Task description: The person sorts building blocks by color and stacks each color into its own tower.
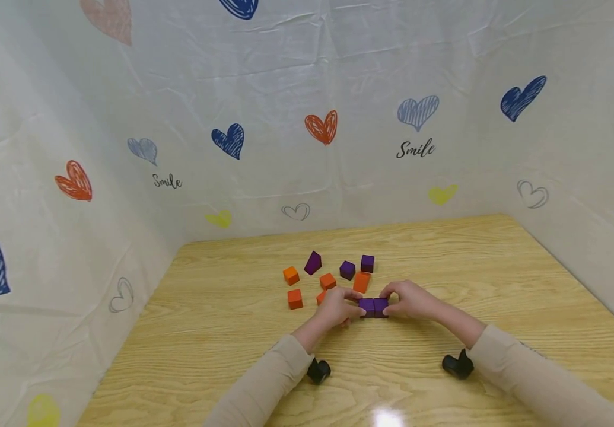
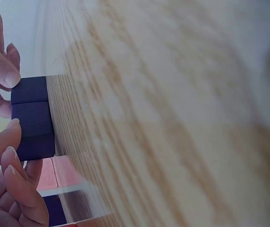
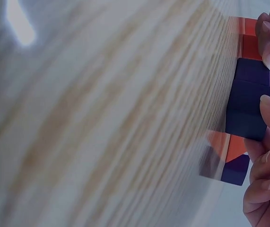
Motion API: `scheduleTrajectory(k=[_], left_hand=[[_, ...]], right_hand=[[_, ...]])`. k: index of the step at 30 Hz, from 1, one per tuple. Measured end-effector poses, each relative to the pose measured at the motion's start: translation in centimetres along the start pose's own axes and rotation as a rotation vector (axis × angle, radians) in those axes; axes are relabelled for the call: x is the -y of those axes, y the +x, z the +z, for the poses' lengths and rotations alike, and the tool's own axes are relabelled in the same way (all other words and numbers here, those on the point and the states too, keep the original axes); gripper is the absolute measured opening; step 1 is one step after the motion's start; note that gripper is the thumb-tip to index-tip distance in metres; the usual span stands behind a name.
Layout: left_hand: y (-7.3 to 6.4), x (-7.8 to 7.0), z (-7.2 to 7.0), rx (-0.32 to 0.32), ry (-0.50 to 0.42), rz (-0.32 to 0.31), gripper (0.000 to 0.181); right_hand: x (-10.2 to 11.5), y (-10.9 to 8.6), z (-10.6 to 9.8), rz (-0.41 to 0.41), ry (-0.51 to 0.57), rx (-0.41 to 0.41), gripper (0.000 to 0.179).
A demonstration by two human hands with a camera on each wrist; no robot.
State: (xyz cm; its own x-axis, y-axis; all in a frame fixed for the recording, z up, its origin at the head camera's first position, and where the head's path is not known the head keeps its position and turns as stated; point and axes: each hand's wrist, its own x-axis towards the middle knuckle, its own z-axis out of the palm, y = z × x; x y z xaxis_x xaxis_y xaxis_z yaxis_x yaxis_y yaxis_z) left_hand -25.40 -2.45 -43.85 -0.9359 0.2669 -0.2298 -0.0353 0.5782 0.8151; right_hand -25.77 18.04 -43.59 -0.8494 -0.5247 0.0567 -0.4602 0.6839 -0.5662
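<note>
Two purple cubes stand side by side on the table, faces touching. My left hand (image 1: pixel 337 306) pinches the left purple cube (image 1: pixel 366 307) between thumb and fingers. On the other side, my right hand (image 1: pixel 412 299) grips the right purple cube (image 1: pixel 381 307) the same way. In the left wrist view the left cube (image 2: pixel 33 137) shows nearest, its thumb on the side face. The right wrist view has the right cube (image 3: pixel 247 111) in front, with the seam between both cubes visible. Both hands' fingertips behind the cubes are partly hidden.
Behind the hands lie several orange blocks, among them an orange cube (image 1: pixel 295 299) and an orange-red block (image 1: pixel 362 281). Farther back are a dark purple angular block (image 1: pixel 313 263) and two purple cubes (image 1: pixel 347 270). A heart-patterned curtain (image 1: pixel 264 178) encloses the wooden table (image 1: pixel 221 332).
</note>
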Motion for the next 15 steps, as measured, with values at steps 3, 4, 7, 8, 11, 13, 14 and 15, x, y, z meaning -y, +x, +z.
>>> scheduleTrajectory(k=[3,4,7,8,11,13,14,15], left_hand=[[0.03,0.01,-0.06,0.0,0.005,-0.006,0.033],[0.02,0.0,-0.09,-0.001,0.005,-0.008,0.033],[0.01,0.06,-0.13,-0.001,-0.006,-0.006,0.033],[0.02,0.11,-0.13,-0.002,-0.009,-0.004,0.033],[0.04,0.23,-0.11,-0.005,-0.012,0.007,0.033],[0.09,0.31,-0.05,-0.005,-0.01,0.014,0.033],[0.08,0.3,-0.05,-0.006,-0.009,0.017,0.033],[0.12,0.34,-0.03,-0.006,-0.012,0.019,0.033]], right_hand=[[0.04,0.01,0.04,0.002,0.012,-0.004,0.024],[0.05,0.02,0.03,0.001,0.013,-0.003,0.024],[0.1,0.07,0.03,0.004,0.012,-0.006,0.025],[0.1,0.08,0.04,0.007,0.012,-0.006,0.025],[0.09,0.09,0.06,0.021,0.017,-0.009,0.025],[0.07,0.08,0.08,0.031,0.023,-0.011,0.026],[0.07,0.07,0.08,0.035,0.026,-0.012,0.026],[0.07,0.07,0.09,0.039,0.028,-0.014,0.026]])
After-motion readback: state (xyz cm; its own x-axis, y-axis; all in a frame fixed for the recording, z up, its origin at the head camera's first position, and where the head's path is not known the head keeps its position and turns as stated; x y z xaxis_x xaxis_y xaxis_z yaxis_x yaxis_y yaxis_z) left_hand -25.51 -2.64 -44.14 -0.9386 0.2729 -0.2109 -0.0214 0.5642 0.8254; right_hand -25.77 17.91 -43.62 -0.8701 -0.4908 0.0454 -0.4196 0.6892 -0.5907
